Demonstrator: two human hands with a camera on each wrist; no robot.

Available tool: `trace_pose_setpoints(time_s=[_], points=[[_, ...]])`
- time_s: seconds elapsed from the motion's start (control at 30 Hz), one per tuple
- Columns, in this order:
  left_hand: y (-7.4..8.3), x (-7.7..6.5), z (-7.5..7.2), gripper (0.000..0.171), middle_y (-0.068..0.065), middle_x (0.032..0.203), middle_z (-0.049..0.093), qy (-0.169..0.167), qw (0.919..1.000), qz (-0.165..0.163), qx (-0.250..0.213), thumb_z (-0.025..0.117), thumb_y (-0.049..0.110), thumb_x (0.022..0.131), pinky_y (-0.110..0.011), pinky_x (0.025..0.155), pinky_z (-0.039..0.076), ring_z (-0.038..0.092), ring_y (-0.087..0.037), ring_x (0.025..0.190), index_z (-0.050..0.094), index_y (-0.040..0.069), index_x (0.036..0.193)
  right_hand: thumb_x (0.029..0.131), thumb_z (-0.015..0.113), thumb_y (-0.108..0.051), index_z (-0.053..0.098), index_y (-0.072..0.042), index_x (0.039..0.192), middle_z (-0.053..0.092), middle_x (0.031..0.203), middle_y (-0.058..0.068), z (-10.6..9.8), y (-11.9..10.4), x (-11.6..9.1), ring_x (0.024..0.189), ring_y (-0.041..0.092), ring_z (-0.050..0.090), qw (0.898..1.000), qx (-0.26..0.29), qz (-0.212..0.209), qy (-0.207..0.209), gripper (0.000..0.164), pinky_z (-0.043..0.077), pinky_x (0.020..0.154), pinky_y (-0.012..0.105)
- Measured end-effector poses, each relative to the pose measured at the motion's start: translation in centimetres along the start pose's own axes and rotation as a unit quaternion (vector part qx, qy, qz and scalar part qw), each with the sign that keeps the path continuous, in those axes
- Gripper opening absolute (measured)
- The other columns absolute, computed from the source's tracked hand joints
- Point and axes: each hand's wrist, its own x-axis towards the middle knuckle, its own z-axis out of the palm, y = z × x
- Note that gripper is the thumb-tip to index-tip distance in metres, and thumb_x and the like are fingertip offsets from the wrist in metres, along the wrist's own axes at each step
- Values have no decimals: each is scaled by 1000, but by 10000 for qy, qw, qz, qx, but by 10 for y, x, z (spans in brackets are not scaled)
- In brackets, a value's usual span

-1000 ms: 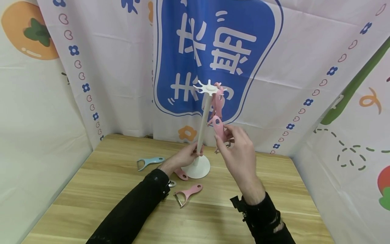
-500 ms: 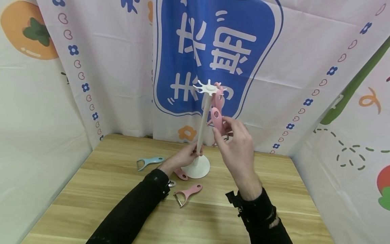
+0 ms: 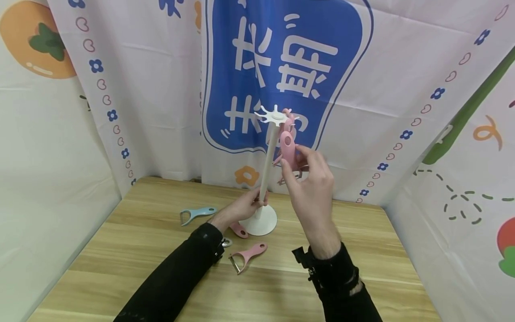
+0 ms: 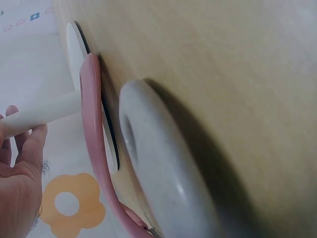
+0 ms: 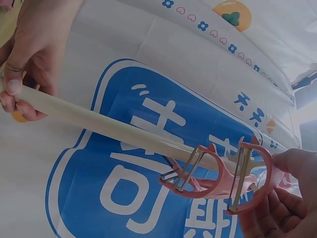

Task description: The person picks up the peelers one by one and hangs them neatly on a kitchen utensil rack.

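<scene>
A white stand [image 3: 267, 170] with a round base and a star of hooks on top stands upright near the back of the table. Low on its pole, my left hand [image 3: 245, 206] grips it with curled fingers. My right hand [image 3: 314, 183] pinches a pink peeler [image 3: 287, 150] between thumb and fingers, its holed handle end up, just below the hooks. In the right wrist view the held peeler's blade [image 5: 238, 178] faces the pole, close beside pink peelers [image 5: 208, 186] hanging from the hooks. The held peeler partly covers them in the head view.
On the table lie a blue peeler [image 3: 197, 213] left of the left hand, a pink peeler [image 3: 249, 257] in front, another pink peeler [image 3: 240, 230] by the base, and a grey-white handle [image 4: 163, 163] mostly hidden under the left wrist. A printed curtain [image 3: 161, 112] hangs behind the table.
My right hand has raised the pink peeler from below the hanging peelers to nearer the hooks, moving slightly left. My left hand stays on the pole.
</scene>
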Motion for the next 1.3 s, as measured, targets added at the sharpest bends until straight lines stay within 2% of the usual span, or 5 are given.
trace_pose_setpoints(time_s=[0.27,0.67,0.83,1.07,1.3], points=[[0,0,0,12,-3,111,60,34,10000,53,-32,56,12,105,-47,103,50,60,-20,113,55,18,116,95,75,-30,67,-4,128,65,104,6,5,-6,8,90,12,62,9996,245,45,153,43,58,76,29],[-2,1,1,12,-2,107,61,45,9999,79,102,55,10,106,-45,103,49,61,-18,110,55,14,116,94,76,-30,66,-4,129,66,106,7,17,-13,19,87,12,63,9989,373,229,190,45,59,71,30],[-2,2,1,11,-2,107,62,34,9999,112,98,54,10,106,-44,103,49,62,-18,109,54,15,115,94,76,-29,66,-4,130,66,107,7,21,-15,22,86,10,63,9987,359,308,171,44,59,70,26],[-2,2,0,10,-2,109,61,-1,10000,60,46,54,10,106,-45,102,50,60,-19,110,54,16,115,94,76,-29,66,-5,129,66,105,6,28,-13,24,87,12,62,9988,218,409,174,43,60,74,32],[-2,1,1,10,-2,110,61,32,9999,-44,92,54,11,106,-46,104,49,60,-19,111,54,18,114,95,75,-29,65,-6,129,63,105,4,33,-12,25,89,10,61,9979,273,586,103,43,60,78,29]])
